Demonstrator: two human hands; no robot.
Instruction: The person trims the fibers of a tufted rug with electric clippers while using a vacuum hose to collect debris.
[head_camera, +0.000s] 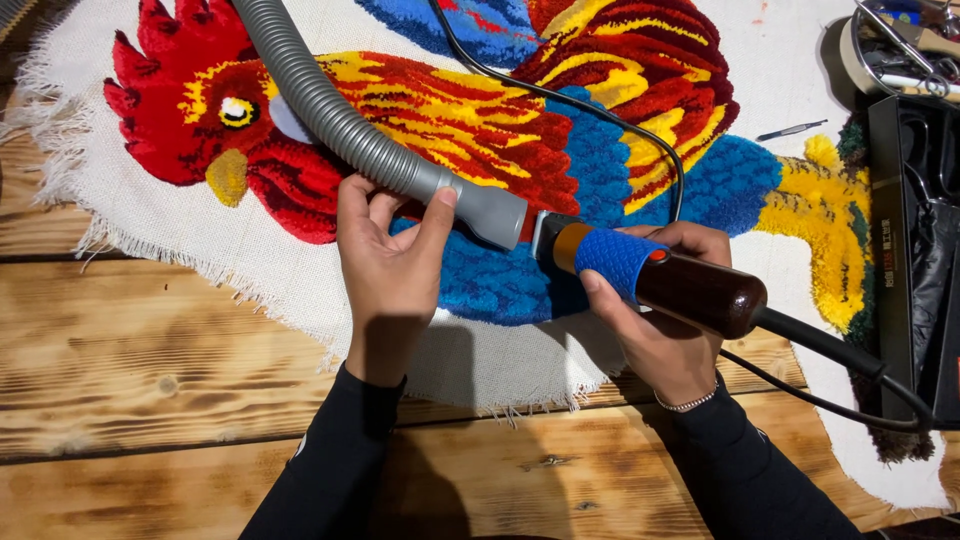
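Note:
A tufted rooster rug (600, 150) in red, yellow and blue lies on white backing cloth (150, 190) on a wooden table. My right hand (655, 320) grips an electric carving tool (660, 275) by its blue grip sleeve and dark brown handle; the tool's head rests on the blue chest of the rooster. My left hand (385, 255) holds the grey nozzle (480, 205) of a ribbed grey vacuum hose (310, 90), which ends right at the tool's head. A black cord (840, 350) leaves the handle's rear.
A black box (915, 240) stands at the right edge. A roll of tape and metal tools (900, 45) lie at the top right. A small metal pick (790, 130) rests on the cloth. Bare wooden planks (150, 380) fill the near side.

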